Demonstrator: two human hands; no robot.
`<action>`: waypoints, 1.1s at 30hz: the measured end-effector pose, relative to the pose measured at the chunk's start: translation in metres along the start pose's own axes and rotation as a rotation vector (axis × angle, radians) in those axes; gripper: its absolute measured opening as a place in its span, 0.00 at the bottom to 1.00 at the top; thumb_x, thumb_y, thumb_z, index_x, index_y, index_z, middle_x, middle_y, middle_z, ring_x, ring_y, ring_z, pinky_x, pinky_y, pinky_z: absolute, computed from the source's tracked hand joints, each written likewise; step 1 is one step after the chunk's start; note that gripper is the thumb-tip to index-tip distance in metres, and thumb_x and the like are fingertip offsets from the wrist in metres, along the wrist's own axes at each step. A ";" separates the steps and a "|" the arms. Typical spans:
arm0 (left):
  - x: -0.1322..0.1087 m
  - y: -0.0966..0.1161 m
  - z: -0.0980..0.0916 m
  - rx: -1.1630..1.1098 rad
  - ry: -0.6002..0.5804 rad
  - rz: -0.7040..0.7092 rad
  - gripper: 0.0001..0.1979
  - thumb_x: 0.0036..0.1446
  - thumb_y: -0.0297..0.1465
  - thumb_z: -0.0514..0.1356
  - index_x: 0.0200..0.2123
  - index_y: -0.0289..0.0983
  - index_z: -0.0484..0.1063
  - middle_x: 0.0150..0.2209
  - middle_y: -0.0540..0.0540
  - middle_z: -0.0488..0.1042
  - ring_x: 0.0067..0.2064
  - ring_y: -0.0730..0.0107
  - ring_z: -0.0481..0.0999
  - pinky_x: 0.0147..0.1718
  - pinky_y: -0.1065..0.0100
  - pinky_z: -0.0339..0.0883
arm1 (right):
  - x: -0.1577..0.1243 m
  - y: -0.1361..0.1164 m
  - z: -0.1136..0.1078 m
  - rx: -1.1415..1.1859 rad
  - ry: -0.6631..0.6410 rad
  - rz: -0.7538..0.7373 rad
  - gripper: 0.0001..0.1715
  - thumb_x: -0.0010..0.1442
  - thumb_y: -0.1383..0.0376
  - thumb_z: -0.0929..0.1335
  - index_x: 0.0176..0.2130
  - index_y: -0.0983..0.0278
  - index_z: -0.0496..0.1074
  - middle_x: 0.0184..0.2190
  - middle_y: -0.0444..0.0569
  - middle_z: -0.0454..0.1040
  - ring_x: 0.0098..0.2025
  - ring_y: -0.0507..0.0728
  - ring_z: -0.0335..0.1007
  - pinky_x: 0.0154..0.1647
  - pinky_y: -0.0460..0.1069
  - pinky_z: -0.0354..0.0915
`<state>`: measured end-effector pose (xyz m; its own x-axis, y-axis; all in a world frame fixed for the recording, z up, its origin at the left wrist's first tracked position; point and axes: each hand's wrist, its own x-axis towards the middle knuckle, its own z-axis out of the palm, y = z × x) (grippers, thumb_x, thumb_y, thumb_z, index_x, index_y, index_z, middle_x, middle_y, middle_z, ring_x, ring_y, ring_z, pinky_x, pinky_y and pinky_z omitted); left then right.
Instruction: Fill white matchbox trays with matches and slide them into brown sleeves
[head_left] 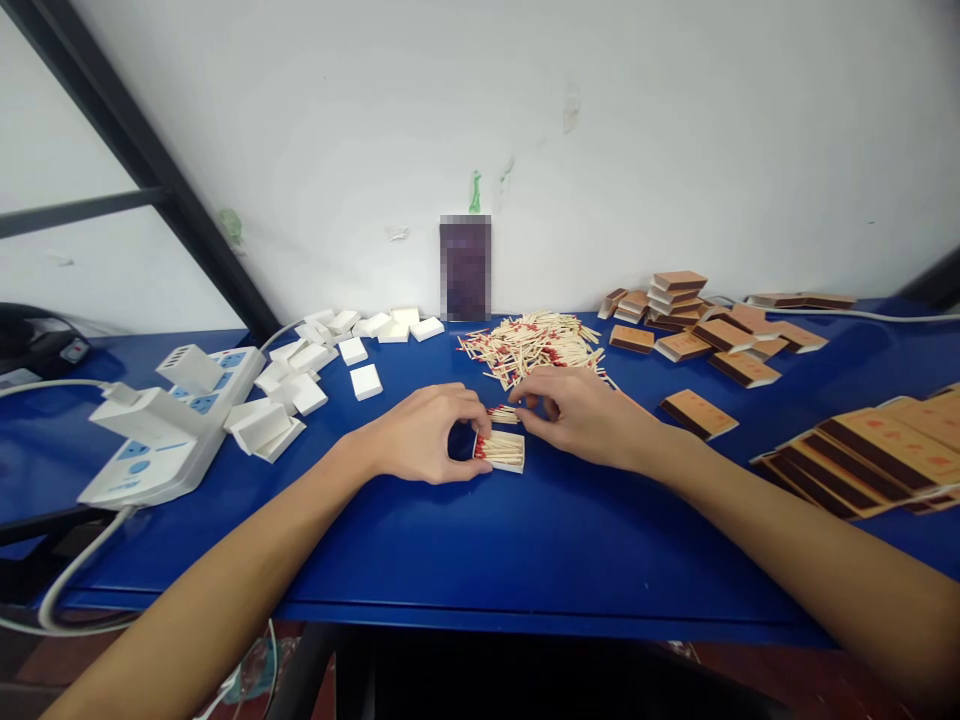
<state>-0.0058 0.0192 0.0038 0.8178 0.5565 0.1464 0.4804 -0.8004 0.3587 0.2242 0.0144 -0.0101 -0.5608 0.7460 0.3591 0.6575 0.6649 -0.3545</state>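
A white matchbox tray [511,466] filled with red-tipped matches [501,449] lies on the blue table. My left hand [431,432] holds its left end between thumb and forefinger. Just behind the tray is a small bunch of matches [503,414], its heads toward my left fingers. The thumb and curled fingers of my right hand [574,415] close around the right end of this bunch; their exact contact is partly hidden. Beyond my right hand spreads a large heap of loose matches [536,345].
White empty trays [367,381] are scattered at the back left, near a power strip [176,430] with plugs and cables. Brown matchbox sleeves [679,345] pile up at the back right, with more sleeves [877,450] at the right. A white wall [337,150] stands behind the table.
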 end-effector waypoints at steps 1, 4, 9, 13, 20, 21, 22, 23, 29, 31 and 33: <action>0.000 0.000 0.000 0.003 0.000 -0.003 0.13 0.52 0.39 0.66 0.36 0.37 0.74 0.36 0.48 0.74 0.38 0.66 0.71 0.42 0.64 0.63 | 0.000 0.002 0.001 -0.022 -0.005 -0.025 0.07 0.61 0.66 0.67 0.36 0.65 0.75 0.29 0.47 0.74 0.29 0.53 0.66 0.33 0.48 0.59; 0.000 0.000 0.000 0.009 0.003 -0.010 0.12 0.52 0.39 0.66 0.36 0.37 0.74 0.35 0.48 0.74 0.38 0.65 0.71 0.41 0.63 0.63 | -0.001 0.008 0.008 -0.031 -0.023 -0.075 0.09 0.64 0.64 0.66 0.41 0.64 0.76 0.34 0.49 0.76 0.37 0.56 0.70 0.40 0.50 0.62; 0.000 0.000 -0.001 -0.021 -0.003 0.000 0.09 0.54 0.36 0.65 0.36 0.37 0.74 0.37 0.47 0.74 0.40 0.65 0.72 0.43 0.63 0.63 | -0.002 0.018 0.016 -0.004 -0.043 -0.098 0.11 0.67 0.61 0.65 0.41 0.63 0.77 0.38 0.51 0.77 0.43 0.58 0.70 0.47 0.53 0.64; 0.000 0.000 -0.001 -0.057 -0.002 -0.013 0.09 0.54 0.36 0.65 0.36 0.38 0.75 0.38 0.48 0.75 0.40 0.66 0.73 0.44 0.63 0.63 | 0.000 0.017 0.016 0.005 -0.035 -0.087 0.09 0.64 0.67 0.67 0.41 0.63 0.77 0.37 0.50 0.79 0.42 0.58 0.71 0.47 0.54 0.64; 0.001 -0.001 -0.002 -0.111 -0.006 -0.009 0.09 0.54 0.35 0.66 0.38 0.38 0.75 0.42 0.48 0.76 0.43 0.66 0.73 0.47 0.62 0.62 | 0.002 0.009 0.010 0.085 -0.045 -0.036 0.11 0.58 0.73 0.67 0.37 0.62 0.78 0.33 0.47 0.79 0.36 0.54 0.73 0.38 0.48 0.65; 0.000 -0.001 -0.002 -0.114 -0.006 -0.008 0.10 0.55 0.35 0.66 0.39 0.39 0.75 0.42 0.48 0.76 0.43 0.66 0.73 0.48 0.62 0.62 | 0.002 0.009 0.008 0.083 -0.048 -0.034 0.11 0.57 0.74 0.67 0.37 0.63 0.78 0.33 0.47 0.79 0.35 0.54 0.73 0.37 0.48 0.64; 0.000 -0.001 -0.002 -0.115 -0.007 -0.007 0.10 0.55 0.35 0.66 0.40 0.39 0.75 0.43 0.48 0.76 0.44 0.66 0.73 0.48 0.62 0.62 | 0.002 0.008 0.007 0.082 -0.051 -0.031 0.11 0.57 0.74 0.67 0.37 0.63 0.78 0.32 0.46 0.79 0.34 0.54 0.73 0.36 0.48 0.64; 0.000 -0.001 -0.002 -0.115 -0.008 -0.007 0.10 0.55 0.35 0.66 0.40 0.39 0.75 0.43 0.48 0.76 0.44 0.65 0.73 0.48 0.62 0.62 | 0.002 0.007 0.006 0.086 -0.052 -0.028 0.10 0.57 0.73 0.67 0.37 0.63 0.78 0.32 0.46 0.79 0.34 0.53 0.72 0.35 0.47 0.63; 0.001 -0.002 -0.001 -0.107 -0.005 -0.020 0.10 0.54 0.35 0.66 0.39 0.38 0.75 0.40 0.48 0.77 0.42 0.65 0.73 0.46 0.62 0.63 | 0.002 0.008 0.007 0.126 -0.057 -0.019 0.13 0.56 0.75 0.66 0.36 0.63 0.77 0.31 0.45 0.79 0.32 0.53 0.72 0.34 0.47 0.63; 0.002 -0.003 -0.001 -0.115 -0.004 -0.017 0.09 0.54 0.35 0.66 0.37 0.38 0.75 0.40 0.48 0.77 0.42 0.66 0.73 0.46 0.62 0.63 | 0.002 0.010 0.010 0.129 -0.038 -0.037 0.14 0.55 0.76 0.66 0.36 0.62 0.77 0.31 0.45 0.79 0.32 0.52 0.72 0.34 0.46 0.63; 0.002 -0.003 -0.001 -0.131 -0.006 -0.011 0.08 0.54 0.34 0.66 0.36 0.38 0.75 0.40 0.49 0.77 0.42 0.66 0.74 0.47 0.63 0.62 | 0.001 0.012 0.013 0.123 -0.014 -0.066 0.14 0.55 0.75 0.66 0.37 0.62 0.77 0.32 0.45 0.79 0.32 0.52 0.72 0.34 0.46 0.63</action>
<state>-0.0059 0.0226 0.0041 0.8151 0.5631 0.1362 0.4440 -0.7581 0.4776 0.2251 0.0239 -0.0250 -0.6080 0.7007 0.3734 0.5530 0.7111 -0.4341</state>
